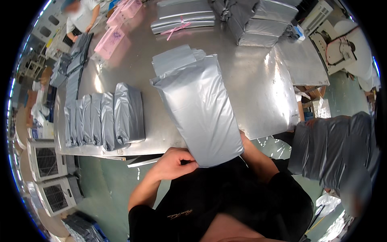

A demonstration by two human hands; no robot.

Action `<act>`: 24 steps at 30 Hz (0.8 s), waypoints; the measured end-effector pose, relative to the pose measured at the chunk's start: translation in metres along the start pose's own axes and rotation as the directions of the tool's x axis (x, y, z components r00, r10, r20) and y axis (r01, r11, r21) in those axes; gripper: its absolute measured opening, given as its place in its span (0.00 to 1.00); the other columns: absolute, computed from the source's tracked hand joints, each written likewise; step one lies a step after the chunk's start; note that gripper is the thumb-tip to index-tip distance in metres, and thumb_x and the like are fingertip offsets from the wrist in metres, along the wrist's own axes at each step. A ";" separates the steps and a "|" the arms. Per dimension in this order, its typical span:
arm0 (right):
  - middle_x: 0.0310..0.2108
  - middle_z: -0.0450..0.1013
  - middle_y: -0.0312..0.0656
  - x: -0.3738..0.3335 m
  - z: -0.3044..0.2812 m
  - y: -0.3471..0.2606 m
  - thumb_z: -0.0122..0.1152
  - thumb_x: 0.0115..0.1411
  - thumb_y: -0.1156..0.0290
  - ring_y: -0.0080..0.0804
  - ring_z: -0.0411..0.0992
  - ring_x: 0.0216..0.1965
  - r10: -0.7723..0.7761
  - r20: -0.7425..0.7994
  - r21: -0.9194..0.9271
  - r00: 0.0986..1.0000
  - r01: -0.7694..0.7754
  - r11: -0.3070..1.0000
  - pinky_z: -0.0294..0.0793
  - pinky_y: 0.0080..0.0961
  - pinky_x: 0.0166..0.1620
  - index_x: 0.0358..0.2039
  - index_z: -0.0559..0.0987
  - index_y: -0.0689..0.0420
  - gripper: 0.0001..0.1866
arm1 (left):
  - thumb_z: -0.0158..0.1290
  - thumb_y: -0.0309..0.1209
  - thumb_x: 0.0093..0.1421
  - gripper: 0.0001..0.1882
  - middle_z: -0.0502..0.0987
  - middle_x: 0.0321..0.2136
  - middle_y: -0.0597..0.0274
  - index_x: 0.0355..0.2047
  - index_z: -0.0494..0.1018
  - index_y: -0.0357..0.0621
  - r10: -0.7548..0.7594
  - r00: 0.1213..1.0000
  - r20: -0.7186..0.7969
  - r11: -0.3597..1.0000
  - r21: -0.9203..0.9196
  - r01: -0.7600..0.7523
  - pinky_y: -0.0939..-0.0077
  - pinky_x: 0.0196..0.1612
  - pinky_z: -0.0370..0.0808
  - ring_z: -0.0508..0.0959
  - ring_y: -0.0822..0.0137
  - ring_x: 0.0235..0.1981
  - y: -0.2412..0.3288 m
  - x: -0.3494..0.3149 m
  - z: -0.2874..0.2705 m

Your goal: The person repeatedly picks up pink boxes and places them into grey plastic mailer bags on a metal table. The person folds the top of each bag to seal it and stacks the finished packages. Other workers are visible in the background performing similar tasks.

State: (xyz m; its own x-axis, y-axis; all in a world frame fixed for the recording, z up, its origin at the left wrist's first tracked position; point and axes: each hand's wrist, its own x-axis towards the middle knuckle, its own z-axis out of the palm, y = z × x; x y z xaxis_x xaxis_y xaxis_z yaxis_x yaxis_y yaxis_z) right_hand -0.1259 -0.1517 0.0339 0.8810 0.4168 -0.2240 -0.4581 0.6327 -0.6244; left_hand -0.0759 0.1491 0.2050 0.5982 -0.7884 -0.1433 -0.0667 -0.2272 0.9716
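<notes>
A full, shiny grey plastic bag [197, 109] lies tilted in front of me, its near end over the table's front edge against my body. My left hand [177, 163] is closed at the near left corner, thumb and finger pinching the plastic. At the near right side, my right hand [244, 142] grips the bag's edge, most of its fingers hidden behind it. Flat grey plastic sheets [175, 59] show at the far end; I cannot tell whether they are inside the bag or under it.
On the metal table [258, 92], a row of filled grey packages [102, 119] stands left. Behind are pink boxes [109, 42], a tied grey stack [183, 22] and grey bundles [258, 26]. A person [82, 16] works far left. More grey packages [326, 147] are beside a blurred person, right.
</notes>
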 end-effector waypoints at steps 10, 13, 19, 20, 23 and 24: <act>0.67 0.65 0.51 -0.002 0.015 -0.048 0.84 0.37 0.65 0.47 0.68 0.65 -0.285 0.062 0.226 0.957 0.265 0.937 0.71 0.48 0.65 0.73 0.54 0.60 0.65 | 0.63 0.22 0.57 0.11 0.82 0.35 0.54 0.40 0.78 0.35 0.210 0.862 -0.462 0.947 0.316 -0.061 0.73 0.42 0.77 0.82 0.59 0.35 0.041 0.018 0.032; 0.66 0.66 0.52 -0.006 0.023 -0.061 0.83 0.40 0.62 0.48 0.69 0.65 -0.332 0.060 0.283 0.941 0.303 0.910 0.72 0.49 0.65 0.72 0.57 0.60 0.62 | 0.63 0.23 0.57 0.11 0.82 0.36 0.54 0.40 0.77 0.36 0.191 0.878 -0.439 0.958 0.278 -0.070 0.71 0.43 0.77 0.82 0.58 0.37 0.046 0.029 0.031; 0.65 0.67 0.52 -0.017 0.020 -0.071 0.82 0.42 0.62 0.49 0.68 0.66 -0.351 0.024 0.253 0.936 0.334 0.908 0.71 0.50 0.65 0.71 0.59 0.61 0.58 | 0.64 0.24 0.57 0.12 0.83 0.37 0.54 0.41 0.78 0.37 0.194 0.902 -0.385 0.958 0.271 -0.091 0.71 0.43 0.78 0.83 0.57 0.37 0.052 0.034 0.035; 0.65 0.67 0.51 -0.019 0.017 -0.070 0.82 0.42 0.63 0.48 0.68 0.66 -0.350 0.025 0.235 0.936 0.335 0.913 0.71 0.50 0.66 0.71 0.59 0.61 0.58 | 0.64 0.24 0.56 0.12 0.83 0.37 0.54 0.41 0.78 0.37 0.217 0.908 -0.358 0.949 0.294 -0.111 0.71 0.43 0.78 0.83 0.57 0.37 0.057 0.035 0.034; 0.65 0.68 0.51 -0.023 0.013 -0.073 0.81 0.43 0.64 0.47 0.69 0.65 -0.374 0.037 0.204 0.927 0.360 0.910 0.72 0.48 0.65 0.71 0.59 0.61 0.57 | 0.65 0.24 0.56 0.13 0.83 0.37 0.56 0.41 0.79 0.38 0.257 0.938 -0.232 0.921 0.354 -0.165 0.67 0.48 0.78 0.83 0.56 0.37 0.075 0.038 0.031; 0.65 0.68 0.51 -0.023 0.011 -0.073 0.81 0.43 0.64 0.47 0.69 0.65 -0.373 0.035 0.202 0.927 0.359 0.911 0.72 0.48 0.65 0.71 0.59 0.61 0.57 | 0.65 0.24 0.55 0.13 0.83 0.37 0.56 0.41 0.79 0.38 0.263 0.948 -0.181 0.911 0.370 -0.183 0.64 0.51 0.78 0.83 0.56 0.36 0.079 0.038 0.028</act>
State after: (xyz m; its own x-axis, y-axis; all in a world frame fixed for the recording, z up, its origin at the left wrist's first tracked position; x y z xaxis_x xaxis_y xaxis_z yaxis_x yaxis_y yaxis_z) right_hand -0.1145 -0.2004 0.0928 0.9835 0.1734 0.0510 -0.1254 0.8581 -0.4978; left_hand -0.0812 0.0851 0.2708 0.6936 -0.7036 0.1542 -0.4653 -0.2743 0.8416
